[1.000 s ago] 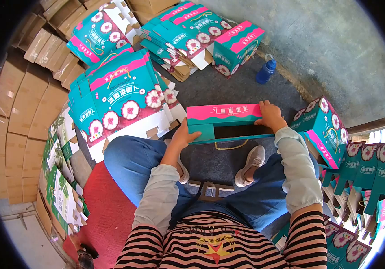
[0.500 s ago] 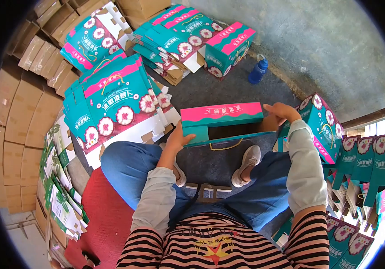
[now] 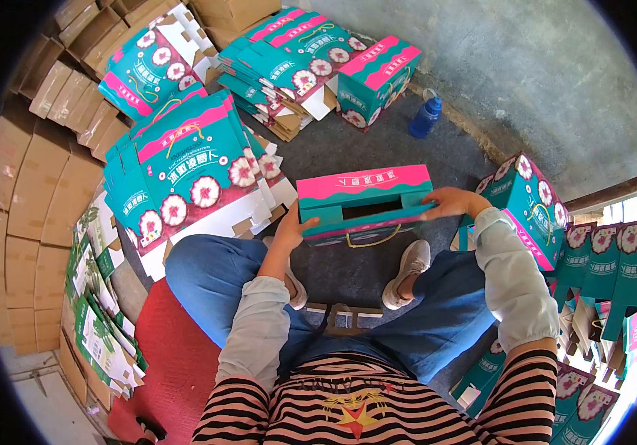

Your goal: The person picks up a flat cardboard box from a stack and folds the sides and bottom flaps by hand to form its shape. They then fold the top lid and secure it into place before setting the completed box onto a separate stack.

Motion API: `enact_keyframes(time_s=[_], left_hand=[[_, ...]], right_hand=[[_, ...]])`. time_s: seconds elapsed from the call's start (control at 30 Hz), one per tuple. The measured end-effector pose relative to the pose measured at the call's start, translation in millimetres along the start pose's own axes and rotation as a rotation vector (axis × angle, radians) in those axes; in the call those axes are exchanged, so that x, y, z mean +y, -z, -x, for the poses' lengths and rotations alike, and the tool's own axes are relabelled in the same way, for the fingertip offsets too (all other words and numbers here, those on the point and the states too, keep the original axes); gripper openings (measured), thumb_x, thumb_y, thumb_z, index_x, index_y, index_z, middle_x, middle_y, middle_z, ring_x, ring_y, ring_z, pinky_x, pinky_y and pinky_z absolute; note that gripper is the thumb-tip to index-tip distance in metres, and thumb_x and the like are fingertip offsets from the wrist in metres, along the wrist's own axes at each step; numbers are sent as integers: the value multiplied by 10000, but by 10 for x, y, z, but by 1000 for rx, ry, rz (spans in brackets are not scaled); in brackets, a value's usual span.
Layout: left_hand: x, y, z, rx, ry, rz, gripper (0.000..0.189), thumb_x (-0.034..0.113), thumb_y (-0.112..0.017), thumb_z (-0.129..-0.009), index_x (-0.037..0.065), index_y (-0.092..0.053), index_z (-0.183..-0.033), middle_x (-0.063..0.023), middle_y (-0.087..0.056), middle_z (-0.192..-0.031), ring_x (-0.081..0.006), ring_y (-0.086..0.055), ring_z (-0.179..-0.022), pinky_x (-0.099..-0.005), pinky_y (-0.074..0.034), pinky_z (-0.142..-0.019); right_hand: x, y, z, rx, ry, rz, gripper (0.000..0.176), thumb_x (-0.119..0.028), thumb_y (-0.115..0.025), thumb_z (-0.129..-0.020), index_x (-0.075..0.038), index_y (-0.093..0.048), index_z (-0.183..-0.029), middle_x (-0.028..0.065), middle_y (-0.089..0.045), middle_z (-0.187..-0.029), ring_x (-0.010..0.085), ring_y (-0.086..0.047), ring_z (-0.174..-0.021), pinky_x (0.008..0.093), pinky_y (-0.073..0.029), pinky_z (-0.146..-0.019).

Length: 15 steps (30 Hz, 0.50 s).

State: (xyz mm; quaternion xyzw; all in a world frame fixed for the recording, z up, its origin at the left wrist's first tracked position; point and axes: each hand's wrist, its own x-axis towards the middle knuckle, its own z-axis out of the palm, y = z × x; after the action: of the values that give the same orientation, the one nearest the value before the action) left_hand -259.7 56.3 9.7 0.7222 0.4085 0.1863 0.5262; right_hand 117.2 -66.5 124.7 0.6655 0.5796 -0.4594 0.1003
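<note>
A teal and pink cardboard gift box (image 3: 363, 181) is held over the floor between my knees. Its pink-topped lid panel stands at the far side, and a dark opening shows between the end flaps. A gold cord handle (image 3: 375, 239) hangs on its near side. My left hand (image 3: 289, 228) grips the box's left end, thumb on top of the flap. At the other end, my right hand (image 3: 450, 202) holds the right flap, which lies folded inward; some of its fingers are hidden behind the cardboard.
Stacks of flattened teal cartons (image 3: 185, 159) lie to the left and at the back (image 3: 289, 63). Finished-looking boxes (image 3: 378, 81) stand by the wall and at my right (image 3: 530, 211). A blue bottle (image 3: 426, 119) is near the wall. Brown cartons (image 3: 25, 193) are piled at far left.
My right hand has moved left and folded the right end flap inward, so the box's opening looks smaller. My left hand stays on the left end.
</note>
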Motion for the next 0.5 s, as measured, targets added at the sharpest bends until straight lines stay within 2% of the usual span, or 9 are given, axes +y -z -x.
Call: enact_keyframes(time_s=[0.03, 0.07, 0.13, 0.2, 0.27, 0.33, 0.43, 0.47, 0.5], left_hand=[[28, -8, 6, 27, 26, -28, 641, 254, -649, -836, 51, -348, -1363, -208, -565, -1181, -285, -566, -1072, -348, -417, -913], [1, -23, -2, 57, 74, 3, 587, 287, -621, -855, 53, -384, -1338, -205, -578, -1158, -279, -575, -1050, -346, -423, -902], [-74, -66, -41, 118, 168, 64, 507, 352, -563, -893, 55, -458, -1289, -197, -603, -1112, -268, -593, -1004, -341, -434, -880], [-71, -25, -99, 83, 487, 263, 563, 460, -532, -882, 50, -491, -1265, -152, -594, -1150, -283, -576, -1041, -363, -440, -886], [122, 8, -58, 81, 618, 334, 590, 532, -503, -872, 45, -533, -1205, -145, -608, -1101, -279, -589, -999, -369, -456, -842], [385, -9, 43, 110, 555, 272, 592, 567, -475, -865, 39, -583, -1110, -176, -643, -964, -254, -629, -879, -361, -483, -751], [-13, -129, 27, 129, 182, -336, 650, 600, -506, -827, -12, -598, -1024, -180, -642, -909, -233, -634, -866, -364, -494, -679], [-91, -116, -5, 82, 210, -329, 637, 587, -527, -824, -8, -596, -1041, -165, -645, -882, -220, -633, -801, -352, -495, -658], [-74, -78, -32, 37, 238, -322, 625, 573, -547, -822, -3, -594, -1059, -151, -648, -854, -208, -631, -737, -341, -496, -638]], right_hand=[[-16, 56, 6, 18, -19, -60, 882, -612, -673, -681, 0, -480, -1287, 223, -552, -1217, 350, -521, -1140, 395, -405, -945], [23, 47, -38, 102, 16, -96, 863, -586, -717, -649, 8, -510, -1239, 212, -591, -1156, 347, -576, -1050, 388, -445, -880], [106, 25, -130, 268, -14, -43, 841, -568, -736, -639, 13, -525, -1209, 221, -584, -1163, 350, -579, -1044, 390, -449, -874], [198, -38, -273, 449, -106, 20, 838, -555, -754, -630, 34, -525, -1181, 225, -587, -1138, 342, -591, -1014, 391, -464, -856], [290, -126, -454, 644, -258, 91, 855, -548, -771, -623, 69, -511, -1156, 223, -601, -1082, 324, -614, -959, 390, -491, -828], [244, -149, -536, 530, -342, -104, 822, -515, -788, -606, 47, -535, -1149, 241, -585, -1123, 348, -598, -1000, 394, -481, -844], [276, -115, -556, 319, -330, -356, 811, -500, -797, -594, 50, -549, -1136, 247, -583, -1140, 360, -598, -1006, 406, -481, -837], [297, -98, -551, 243, -302, -429, 813, -501, -797, -593, 57, -551, -1131, 246, -585, -1138, 360, -603, -999, 412, -483, -830], [307, -102, -546, 262, -286, -421, 812, -498, -793, -594, 62, -550, -1130, 247, -592, -1124, 364, -606, -987, 415, -484, -815]])
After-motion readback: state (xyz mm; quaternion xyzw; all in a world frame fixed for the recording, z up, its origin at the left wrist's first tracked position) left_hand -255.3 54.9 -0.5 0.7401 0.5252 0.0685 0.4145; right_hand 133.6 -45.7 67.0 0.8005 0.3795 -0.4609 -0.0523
